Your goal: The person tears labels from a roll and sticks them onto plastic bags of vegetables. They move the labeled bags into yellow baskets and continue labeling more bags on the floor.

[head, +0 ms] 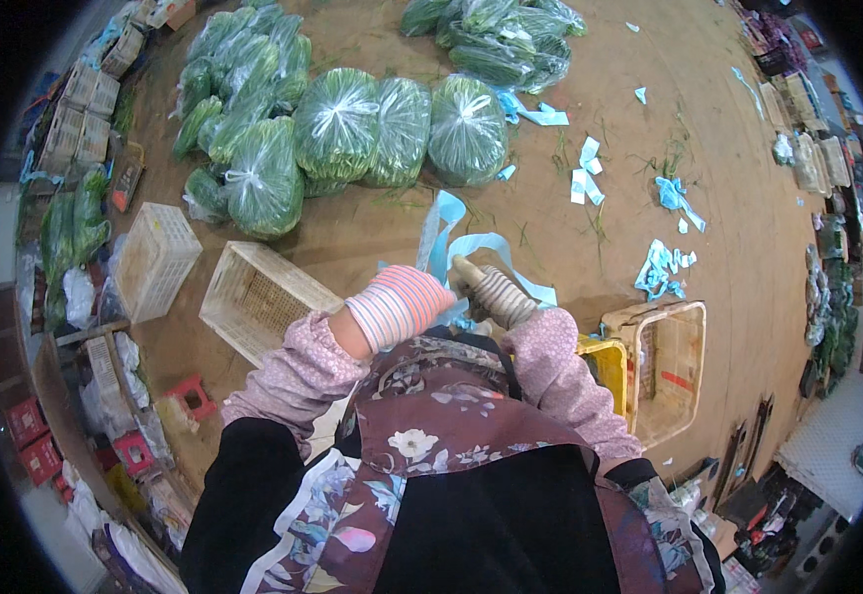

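Observation:
In front of my waist, my left hand [401, 301] and my right hand [492, 291] are close together, both in striped knit gloves. A light-blue strip [479, 241], thin like plastic or cloth, loops up from between them. One end trails past my right hand. My right fingers are closed on the strip. It also comes out from under my left hand, whose fingertips are hidden by the back of the glove. Beyond my hands, clear plastic bags of long green vegetables [338, 122] stand in a row on the brown floor [372, 223], their tops gathered.
Left of me, a white plastic crate [253, 297] lies tipped beside another crate [156, 260]. A yellow crate [609, 367] and a beige tub [669, 371] stand close on my right. Blue scraps [661, 267] litter the floor. More bagged vegetables [505, 44] lie farther off.

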Demonstrator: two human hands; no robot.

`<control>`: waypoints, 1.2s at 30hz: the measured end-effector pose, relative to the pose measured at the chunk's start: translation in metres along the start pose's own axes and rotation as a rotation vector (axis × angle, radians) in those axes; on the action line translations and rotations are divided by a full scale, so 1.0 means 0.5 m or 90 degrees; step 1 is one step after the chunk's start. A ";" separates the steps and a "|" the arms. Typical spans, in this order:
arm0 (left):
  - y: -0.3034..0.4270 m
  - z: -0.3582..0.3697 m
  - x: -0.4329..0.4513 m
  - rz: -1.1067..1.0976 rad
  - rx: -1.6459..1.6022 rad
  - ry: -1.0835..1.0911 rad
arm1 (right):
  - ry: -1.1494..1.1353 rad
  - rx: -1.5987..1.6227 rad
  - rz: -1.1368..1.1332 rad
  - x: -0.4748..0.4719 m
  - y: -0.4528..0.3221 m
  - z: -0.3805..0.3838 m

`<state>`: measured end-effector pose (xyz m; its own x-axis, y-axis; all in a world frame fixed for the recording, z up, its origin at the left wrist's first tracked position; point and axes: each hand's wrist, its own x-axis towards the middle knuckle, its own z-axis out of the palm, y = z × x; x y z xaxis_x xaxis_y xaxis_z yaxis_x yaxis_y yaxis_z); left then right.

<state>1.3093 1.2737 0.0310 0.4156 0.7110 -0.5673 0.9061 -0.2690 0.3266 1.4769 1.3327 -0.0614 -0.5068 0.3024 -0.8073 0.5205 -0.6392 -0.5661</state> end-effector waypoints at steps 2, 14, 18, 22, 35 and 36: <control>-0.020 0.015 -0.012 0.013 -0.059 0.045 | 0.036 0.009 -0.135 -0.005 0.038 -0.023; -0.029 0.018 -0.030 -0.083 -0.474 0.370 | 0.163 0.125 -0.308 -0.100 0.036 -0.093; 0.010 0.027 0.001 -0.026 -0.551 0.219 | 0.103 0.469 -0.283 -0.126 0.082 -0.106; 0.064 0.053 0.081 0.045 -0.596 0.158 | 0.008 0.539 -0.367 -0.134 0.112 -0.054; 0.139 -0.017 0.081 -0.019 -0.514 -0.003 | -0.152 0.765 -0.316 -0.126 0.130 -0.121; 0.136 -0.028 0.061 -0.034 -0.489 0.000 | -0.147 0.760 -0.325 -0.144 0.100 -0.137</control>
<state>1.3827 1.2863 0.0466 0.3732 0.7099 -0.5972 0.6154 0.2923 0.7320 1.5865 1.3272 -0.0430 -0.6307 0.6431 -0.4344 -0.6249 -0.7527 -0.2071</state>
